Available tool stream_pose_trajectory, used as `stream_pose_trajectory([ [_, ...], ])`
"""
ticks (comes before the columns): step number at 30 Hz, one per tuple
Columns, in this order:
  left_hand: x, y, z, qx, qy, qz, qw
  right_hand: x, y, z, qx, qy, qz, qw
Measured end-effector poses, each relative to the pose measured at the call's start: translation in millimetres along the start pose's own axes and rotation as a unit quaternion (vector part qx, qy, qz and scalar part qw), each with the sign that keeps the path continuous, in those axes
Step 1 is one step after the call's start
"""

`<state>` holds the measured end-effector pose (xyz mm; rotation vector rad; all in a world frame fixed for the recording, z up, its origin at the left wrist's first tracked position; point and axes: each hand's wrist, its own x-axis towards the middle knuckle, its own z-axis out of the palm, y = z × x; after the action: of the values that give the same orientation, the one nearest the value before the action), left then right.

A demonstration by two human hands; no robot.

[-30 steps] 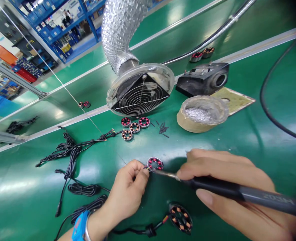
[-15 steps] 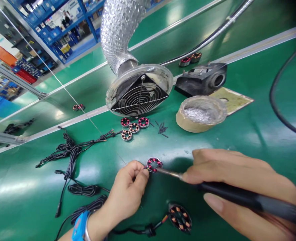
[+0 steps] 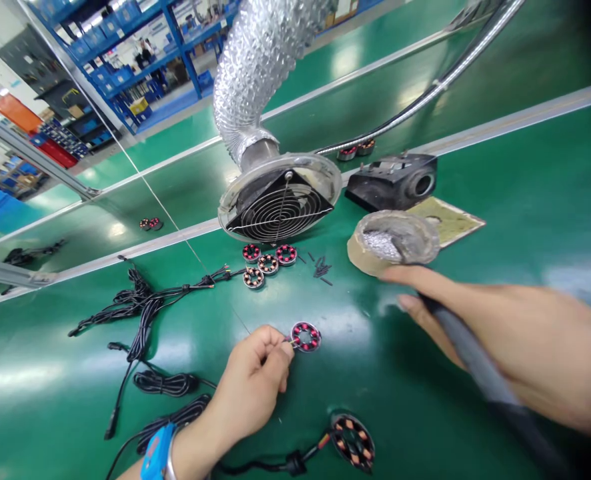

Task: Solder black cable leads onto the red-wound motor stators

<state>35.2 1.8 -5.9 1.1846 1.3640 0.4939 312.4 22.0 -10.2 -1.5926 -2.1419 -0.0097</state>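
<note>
My left hand point(image 3: 250, 380) is closed in a pinch on the thin wires at the edge of a small motor stator point(image 3: 306, 327) with pink-red coils, just above the green bench. My right hand point(image 3: 515, 327) grips the dark handle of a soldering iron point(image 3: 465, 343). The iron's tip is at the tan cup point(image 3: 361, 259) with crumpled silvery foil-like material inside; my fingers and the rim partly hide it. Nearer to me lies a larger stator point(image 3: 350, 421) with copper-coloured coils, joined to a black cable point(image 3: 255, 465).
Several small stators point(image 3: 268, 264) sit beside short black tubes point(image 3: 321, 268). Behind them stands a fume extractor hood point(image 3: 280, 213) on a foil duct point(image 3: 255, 80). A black iron stand point(image 3: 390, 183) is at the right rear, and bundled black cables point(image 3: 145, 327) lie left.
My right hand has drawn the soldering iron away from the small stator and carried it up and right to the cup. My left hand still pinches the wires; the view has shifted slightly.
</note>
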Motion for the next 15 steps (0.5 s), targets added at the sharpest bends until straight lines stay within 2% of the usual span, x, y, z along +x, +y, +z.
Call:
stream_pose_trajectory([
  [2, -0.1, 0.0, -2.3, -0.034, -0.003, -0.01, 0.999, 2.9, -2.3, 1.0, 0.023, -0.026, -0.061, 0.998],
  [4, 0.1, 0.2, -4.7, -0.072, -0.006, -0.034, 0.997, 6.0, -13.0, 2.0, 0.105, -0.004, -0.102, 0.989],
  [7, 0.1, 1.3, -7.5, -0.091, -0.006, -0.057, 0.994, 8.9, -38.2, 10.1, 0.234, 0.014, -0.15, 0.96],
  [11, -0.8, 3.4, -10.6, -0.052, 0.008, -0.06, 0.997, 11.6, -67.2, 34.5, 0.304, 0.004, -0.198, 0.932],
  [15, -2.6, 0.8, -18.2, 0.005, 0.028, -0.04, 0.999, 17.6, -81.1, 50.8, 0.334, 0.0, -0.209, 0.919],
])
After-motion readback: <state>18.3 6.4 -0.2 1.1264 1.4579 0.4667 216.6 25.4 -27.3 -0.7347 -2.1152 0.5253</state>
